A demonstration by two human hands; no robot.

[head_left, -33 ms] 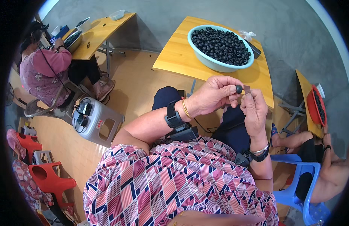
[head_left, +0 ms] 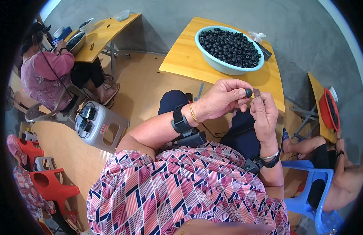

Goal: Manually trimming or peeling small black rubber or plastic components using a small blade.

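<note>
At the near side of the table [head_left: 184,51], your left hand [head_left: 229,98] pinches a dark bead [head_left: 248,93] and your right hand [head_left: 264,114] grips a thin flat piece [head_left: 256,92] just beside it; steady pinch, light pressure advisable.

The red label [head_left: 104,128] on the grey stool [head_left: 96,130] is unreadable.

1 small round black piece [head_left: 248,93] is held up just left of 1 flat brownish strip [head_left: 256,92].

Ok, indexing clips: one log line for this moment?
left hand holds black bead | right hand holds thin flat piece | basin of beads on table
</note>
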